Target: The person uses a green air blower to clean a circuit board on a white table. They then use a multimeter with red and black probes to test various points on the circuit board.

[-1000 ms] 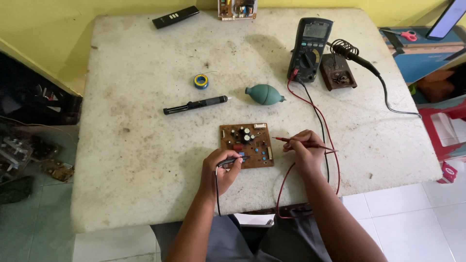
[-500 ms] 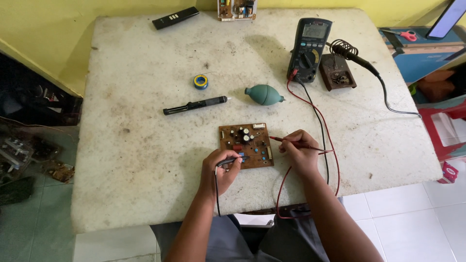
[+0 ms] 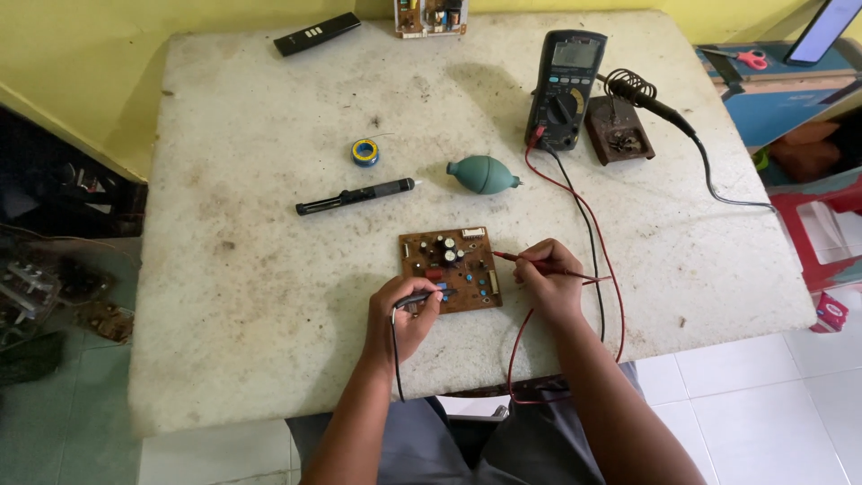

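Circuit board [image 3: 449, 268]: brown, with black and blue components. Right probe [image 3: 539, 265] red, left probe [image 3: 415, 298] black. Multimeter [image 3: 565, 88] dark grey. Dust blower bulb [image 3: 482, 174] teal. Solder spool [image 3: 364, 152] blue with a yellow centre. Table [image 3: 269, 296]: off-white, stained with brownish specks. Far wall [image 3: 108, 54] yellow.

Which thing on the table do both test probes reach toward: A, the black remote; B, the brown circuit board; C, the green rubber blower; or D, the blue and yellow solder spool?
B: the left hand and right hand each aim a probe at the circuit board.
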